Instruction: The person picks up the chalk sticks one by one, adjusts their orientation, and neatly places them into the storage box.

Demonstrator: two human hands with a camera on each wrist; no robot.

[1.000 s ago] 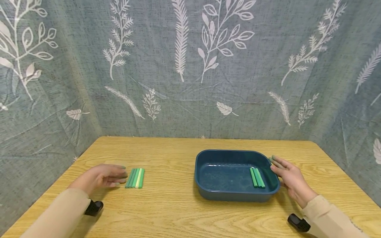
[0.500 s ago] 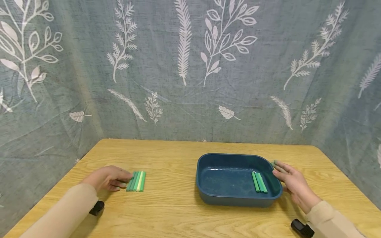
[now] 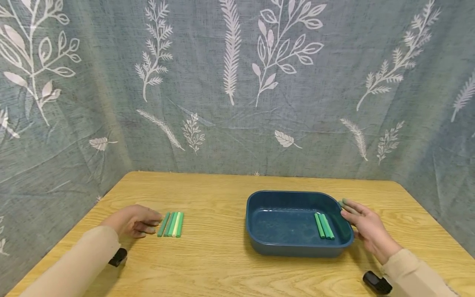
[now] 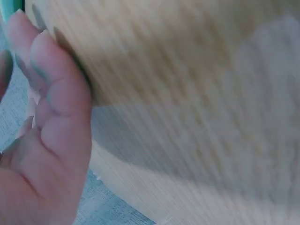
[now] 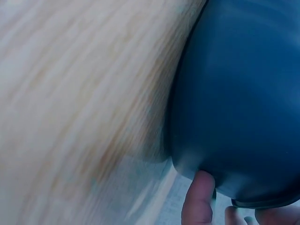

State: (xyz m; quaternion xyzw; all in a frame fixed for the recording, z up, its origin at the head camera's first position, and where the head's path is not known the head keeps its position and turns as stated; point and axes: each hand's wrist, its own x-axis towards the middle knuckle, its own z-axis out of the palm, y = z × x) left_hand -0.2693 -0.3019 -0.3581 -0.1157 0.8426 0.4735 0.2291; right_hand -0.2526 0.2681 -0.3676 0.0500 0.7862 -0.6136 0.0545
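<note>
My left hand [image 3: 139, 222] is low over the table, fingers loosely bent, fingertips right at the upper end of a dark green pastel stick [image 3: 163, 224]. This stick lies a little apart from a row of green and pale yellow pastel sticks [image 3: 175, 225]. The left wrist view shows a bit of green stick [image 4: 11, 5] beyond the fingertips. My right hand [image 3: 365, 225] rests against the right end of a dark blue rectangular dish [image 3: 267, 246], fingers fairly straight along its wall. Several green pastel sticks [image 3: 324, 226] lie inside, near that end. Green smudges mark the fingertips.
The wooden table [image 3: 208, 264] carries everything. Behind and at both sides hangs a grey-blue curtain [image 3: 208, 82] with white leaf prints. A black wrist device [image 3: 118, 257] sits under the left sleeve, and another black device [image 3: 377, 283] under the right.
My left hand reached right to the row, then drew slightly back left. The leftmost stick now lies apart from the others and slanted. The right hand and dish hold their place.
</note>
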